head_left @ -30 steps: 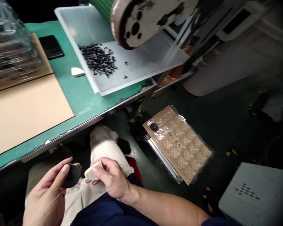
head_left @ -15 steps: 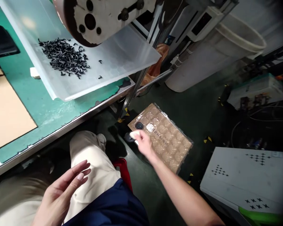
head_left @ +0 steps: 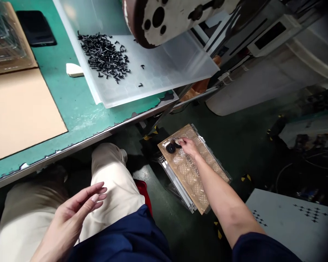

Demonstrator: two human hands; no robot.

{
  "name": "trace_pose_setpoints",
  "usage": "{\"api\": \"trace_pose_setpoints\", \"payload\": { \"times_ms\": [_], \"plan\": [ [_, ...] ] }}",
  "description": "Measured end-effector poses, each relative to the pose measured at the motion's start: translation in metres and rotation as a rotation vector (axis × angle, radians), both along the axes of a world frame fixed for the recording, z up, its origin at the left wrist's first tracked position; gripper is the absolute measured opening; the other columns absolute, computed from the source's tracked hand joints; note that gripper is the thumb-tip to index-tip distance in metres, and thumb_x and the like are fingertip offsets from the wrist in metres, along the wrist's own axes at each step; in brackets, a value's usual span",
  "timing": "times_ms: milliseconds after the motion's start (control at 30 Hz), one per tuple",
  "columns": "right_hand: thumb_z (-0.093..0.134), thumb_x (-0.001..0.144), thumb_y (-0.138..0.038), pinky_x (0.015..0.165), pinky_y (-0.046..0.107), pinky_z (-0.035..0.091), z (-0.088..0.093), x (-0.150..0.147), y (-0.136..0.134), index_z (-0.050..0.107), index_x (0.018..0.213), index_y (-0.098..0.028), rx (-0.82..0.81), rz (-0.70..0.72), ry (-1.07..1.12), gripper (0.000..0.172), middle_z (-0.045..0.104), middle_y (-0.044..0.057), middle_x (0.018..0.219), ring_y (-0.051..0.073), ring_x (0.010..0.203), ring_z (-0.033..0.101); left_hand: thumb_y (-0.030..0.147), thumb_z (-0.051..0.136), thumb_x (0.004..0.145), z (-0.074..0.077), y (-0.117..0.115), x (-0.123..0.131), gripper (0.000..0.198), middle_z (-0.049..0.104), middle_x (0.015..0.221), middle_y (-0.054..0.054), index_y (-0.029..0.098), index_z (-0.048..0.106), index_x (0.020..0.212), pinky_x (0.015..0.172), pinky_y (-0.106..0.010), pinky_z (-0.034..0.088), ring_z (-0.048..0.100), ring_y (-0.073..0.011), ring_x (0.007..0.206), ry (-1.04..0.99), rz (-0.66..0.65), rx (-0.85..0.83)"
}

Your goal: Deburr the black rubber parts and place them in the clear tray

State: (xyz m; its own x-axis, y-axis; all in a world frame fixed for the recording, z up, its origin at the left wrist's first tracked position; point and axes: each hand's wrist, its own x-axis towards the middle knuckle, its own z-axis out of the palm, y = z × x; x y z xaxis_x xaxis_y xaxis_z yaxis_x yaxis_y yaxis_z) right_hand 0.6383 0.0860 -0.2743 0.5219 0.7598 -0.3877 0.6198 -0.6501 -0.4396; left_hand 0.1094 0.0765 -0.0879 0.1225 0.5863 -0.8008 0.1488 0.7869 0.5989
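Observation:
My right hand (head_left: 188, 146) reaches down to a clear blister tray (head_left: 198, 187) with rows of moulded pockets, lying over brown cardboard. Its fingers are closed on a black round part (head_left: 177, 144) at the tray's upper left corner; something pale covers the fingertips. Beside it, a second black disc-shaped part (head_left: 170, 148) with a hole in its middle sits in a pocket. The other pockets in sight hold nothing dark. My left hand (head_left: 71, 218) hovers above my lap, holding nothing, with thumb and fingers apart.
A white plastic bin (head_left: 158, 83) with a heap of small black screw-like pieces (head_left: 105, 56) stands on the green bench (head_left: 79, 120). A worn machine head (head_left: 153, 22) hangs over it. A phone (head_left: 36, 28) and cardboard (head_left: 22, 112) lie left. A grey cabinet (head_left: 292, 222) stands right.
My right hand has carried the black round part from beside the tray's edge onto the tray, next to the other one. The view has shifted; my left hand stays much the same.

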Motion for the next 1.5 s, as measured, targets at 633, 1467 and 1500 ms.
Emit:
{"api": "trace_pose_setpoints", "payload": {
  "times_ms": [633, 1467, 1500],
  "plan": [
    [0.062, 0.104, -0.042, 0.092, 0.041, 0.057, -0.013, -0.028, -0.027, 0.067, 0.117, -0.016, -0.065, -0.136, -0.144, 0.030, 0.067, 0.008, 0.117, 0.021, 0.102, 0.066, 0.056, 0.083, 0.077, -0.003, 0.003, -0.013, 0.065, 0.073, 0.129, -0.011, 0.021, 0.070, 0.130, 0.097, -0.024, 0.058, 0.070, -0.0277, 0.118, -0.046, 0.049, -0.006],
    [0.065, 0.103, -0.039, 0.094, 0.045, 0.057, -0.024, -0.019, 0.007, 0.063, 0.127, -0.016, -0.356, -0.115, -0.316, 0.033, 0.063, 0.010, 0.126, 0.024, 0.109, 0.064, 0.057, 0.083, 0.077, -0.008, 0.004, -0.009, 0.063, 0.075, 0.124, -0.014, 0.020, 0.073, 0.127, 0.104, -0.039, 0.057, 0.069, -0.0329, 0.118, -0.039, 0.041, 0.002],
    [0.065, 0.103, -0.039, 0.094, 0.045, 0.057, -0.023, -0.019, 0.008, 0.063, 0.127, -0.016, -0.361, -0.114, -0.320, 0.033, 0.063, 0.010, 0.126, 0.024, 0.109, 0.064, 0.057, 0.083, 0.077, -0.008, 0.004, -0.009, 0.063, 0.075, 0.124, -0.014, 0.020, 0.073, 0.127, 0.103, -0.037, 0.058, 0.069, -0.0321, 0.118, -0.043, 0.040, 0.000]
  ]
}}
